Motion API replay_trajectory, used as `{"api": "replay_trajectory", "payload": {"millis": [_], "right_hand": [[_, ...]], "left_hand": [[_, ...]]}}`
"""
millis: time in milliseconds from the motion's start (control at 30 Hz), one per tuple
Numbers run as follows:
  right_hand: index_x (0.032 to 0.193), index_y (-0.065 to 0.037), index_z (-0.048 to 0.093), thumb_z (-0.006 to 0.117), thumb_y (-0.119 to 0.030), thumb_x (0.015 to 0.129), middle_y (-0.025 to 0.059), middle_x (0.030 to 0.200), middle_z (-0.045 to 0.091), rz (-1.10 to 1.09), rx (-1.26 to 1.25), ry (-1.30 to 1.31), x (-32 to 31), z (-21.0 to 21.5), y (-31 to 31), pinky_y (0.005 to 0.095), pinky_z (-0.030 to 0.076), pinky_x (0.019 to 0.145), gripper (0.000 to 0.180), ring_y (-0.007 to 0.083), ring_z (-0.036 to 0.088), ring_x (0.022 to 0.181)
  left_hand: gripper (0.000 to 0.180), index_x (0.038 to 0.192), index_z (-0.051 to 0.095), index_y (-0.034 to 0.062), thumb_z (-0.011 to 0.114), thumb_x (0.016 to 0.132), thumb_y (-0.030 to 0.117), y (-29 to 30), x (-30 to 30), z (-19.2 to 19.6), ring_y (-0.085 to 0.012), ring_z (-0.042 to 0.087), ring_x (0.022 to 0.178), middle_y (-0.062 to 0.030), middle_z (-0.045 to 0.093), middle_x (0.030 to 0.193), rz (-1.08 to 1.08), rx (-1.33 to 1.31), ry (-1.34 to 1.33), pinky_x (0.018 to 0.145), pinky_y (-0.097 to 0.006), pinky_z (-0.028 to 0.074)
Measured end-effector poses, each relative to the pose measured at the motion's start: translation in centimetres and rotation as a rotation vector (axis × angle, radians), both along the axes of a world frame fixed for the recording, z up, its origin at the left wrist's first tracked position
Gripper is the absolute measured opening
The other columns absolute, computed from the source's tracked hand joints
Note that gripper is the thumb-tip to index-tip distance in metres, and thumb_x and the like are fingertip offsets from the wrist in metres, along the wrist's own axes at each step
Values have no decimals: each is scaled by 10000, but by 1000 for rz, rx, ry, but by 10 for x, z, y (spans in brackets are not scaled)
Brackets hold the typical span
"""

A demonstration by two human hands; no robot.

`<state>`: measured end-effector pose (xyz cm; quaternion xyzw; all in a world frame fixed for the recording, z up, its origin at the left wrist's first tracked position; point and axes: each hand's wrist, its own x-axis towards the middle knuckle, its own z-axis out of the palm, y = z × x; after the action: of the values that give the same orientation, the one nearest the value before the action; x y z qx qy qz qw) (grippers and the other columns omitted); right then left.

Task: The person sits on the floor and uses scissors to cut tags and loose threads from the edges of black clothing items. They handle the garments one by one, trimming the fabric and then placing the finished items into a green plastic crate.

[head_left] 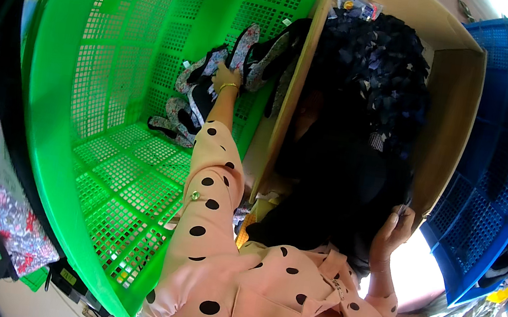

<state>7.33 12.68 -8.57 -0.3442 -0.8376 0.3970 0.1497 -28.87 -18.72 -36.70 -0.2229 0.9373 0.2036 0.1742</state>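
My left hand (pixel 226 78), with a yellow bangle at its wrist, reaches into a large green plastic basket (pixel 46 125). Its fingers are closed at a curved floral fabric piece (pixel 243 48) with dark edging. Similar floral pieces (pixel 177 116) lie bunched around and below it along the basket's side. At the right, my right hand (pixel 393 231) has its fingers closed on a small shiny item (pixel 402 210), too small to make out, beside the cardboard box's near corner. A black cloth (pixel 340 183) spreads between my arms.
The cardboard box (pixel 451 101) holds many dark fabric scraps (pixel 375 65) and a small clear packet (pixel 357 5). A blue plastic basket (pixel 491 158) stands to its right. Floral fabric (pixel 2 170) hangs outside the green basket on the left.
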Motion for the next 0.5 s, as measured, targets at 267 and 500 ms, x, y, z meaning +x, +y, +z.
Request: {"api": "replay_trajectory", "payload": {"millis": [267,500], "right_hand": [[895,-34,538,670,-217,903,-16,732,472,37,-117,68,2,-3,5,219,378,608,226,67,415,656],[1094,-4,620,545,-97,976,-2,712,532,52,-350,85,-14,57,17,200,391,561,168,50,473,589]], "left_hand": [[296,1055,581,-24,655,852,179,-63,69,17,-220,611,827,-132,650,918,-245,434,228,744,-356,472],[352,1235,498,-27,517,886,-68,4,177,261,-143,529,1073,-71,588,1117,-439,1004,196,972,-258,378]]}}
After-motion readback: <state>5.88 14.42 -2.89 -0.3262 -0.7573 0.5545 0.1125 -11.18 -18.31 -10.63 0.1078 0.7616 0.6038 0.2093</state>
